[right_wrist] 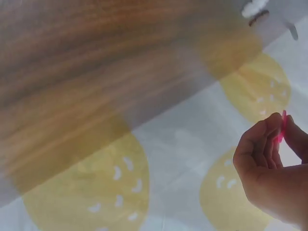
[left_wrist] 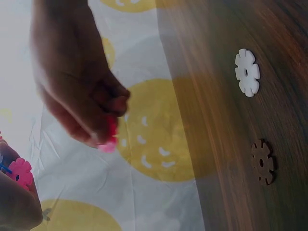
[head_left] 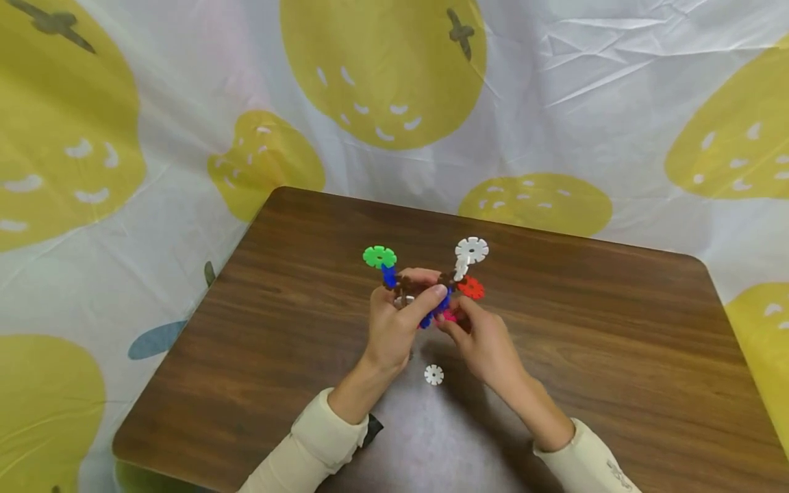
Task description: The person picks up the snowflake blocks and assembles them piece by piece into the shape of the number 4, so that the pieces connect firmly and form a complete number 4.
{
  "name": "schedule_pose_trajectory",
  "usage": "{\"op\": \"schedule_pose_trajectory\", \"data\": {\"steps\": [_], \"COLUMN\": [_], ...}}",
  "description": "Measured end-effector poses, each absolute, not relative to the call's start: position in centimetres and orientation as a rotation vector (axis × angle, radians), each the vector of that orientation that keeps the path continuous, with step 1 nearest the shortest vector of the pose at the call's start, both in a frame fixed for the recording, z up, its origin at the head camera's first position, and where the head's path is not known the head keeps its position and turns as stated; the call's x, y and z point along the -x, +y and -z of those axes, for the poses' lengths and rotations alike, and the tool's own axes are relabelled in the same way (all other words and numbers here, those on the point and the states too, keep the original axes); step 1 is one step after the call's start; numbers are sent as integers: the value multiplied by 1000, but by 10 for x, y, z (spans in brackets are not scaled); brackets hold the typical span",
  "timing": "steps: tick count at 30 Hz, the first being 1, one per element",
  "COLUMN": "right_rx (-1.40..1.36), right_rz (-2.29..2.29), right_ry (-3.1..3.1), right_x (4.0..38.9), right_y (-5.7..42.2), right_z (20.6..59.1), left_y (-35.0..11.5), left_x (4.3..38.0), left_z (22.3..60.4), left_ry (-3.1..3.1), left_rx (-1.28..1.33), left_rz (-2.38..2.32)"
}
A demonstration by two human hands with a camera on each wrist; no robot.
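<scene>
My left hand (head_left: 394, 332) grips a build of slotted plastic discs above the table, thumb pressed on a blue disc (head_left: 445, 298). From the build's far left rises a green disc (head_left: 379, 257) on a blue one (head_left: 388, 276); at the far right stand a white disc (head_left: 472, 250) and a red disc (head_left: 472, 287). My right hand (head_left: 490, 346) pinches a pink disc (right_wrist: 283, 129) between thumb and fingers, close to the build's near side. Another pink disc (left_wrist: 21, 173) shows beside the left hand in the left wrist view. Fingers hide the build's middle.
A loose white disc (head_left: 434, 374) lies on the brown wooden table (head_left: 585, 329) below the hands, with a brown disc (left_wrist: 263, 162) near it. A black object (head_left: 373, 431) shows beside the left sleeve. Behind the table hangs a white cloth (head_left: 394, 171) with yellow fruit shapes.
</scene>
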State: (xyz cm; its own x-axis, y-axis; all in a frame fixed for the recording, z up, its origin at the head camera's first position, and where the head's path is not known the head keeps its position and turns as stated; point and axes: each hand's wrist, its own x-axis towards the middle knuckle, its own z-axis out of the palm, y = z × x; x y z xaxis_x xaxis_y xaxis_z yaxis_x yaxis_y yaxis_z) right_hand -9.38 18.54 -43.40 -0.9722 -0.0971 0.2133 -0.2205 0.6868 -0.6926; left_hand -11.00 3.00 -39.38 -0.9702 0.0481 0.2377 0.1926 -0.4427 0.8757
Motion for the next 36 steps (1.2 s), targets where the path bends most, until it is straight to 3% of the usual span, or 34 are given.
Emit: {"op": "schedule_pose_trajectory", "data": {"steps": [14,36], "right_rx": [-169,-268], "right_rz": [-1282,-1304], "right_ry": [-2563,-2223], "right_x": [76,59], "right_y": [202,214], "right_z": [393,379], "left_y": [28,32], "left_x": [113,112], "left_z": [393,394], "left_ry": [-1528,-1505], "left_rx": [376,381], "left_rz": [2667,2689]}}
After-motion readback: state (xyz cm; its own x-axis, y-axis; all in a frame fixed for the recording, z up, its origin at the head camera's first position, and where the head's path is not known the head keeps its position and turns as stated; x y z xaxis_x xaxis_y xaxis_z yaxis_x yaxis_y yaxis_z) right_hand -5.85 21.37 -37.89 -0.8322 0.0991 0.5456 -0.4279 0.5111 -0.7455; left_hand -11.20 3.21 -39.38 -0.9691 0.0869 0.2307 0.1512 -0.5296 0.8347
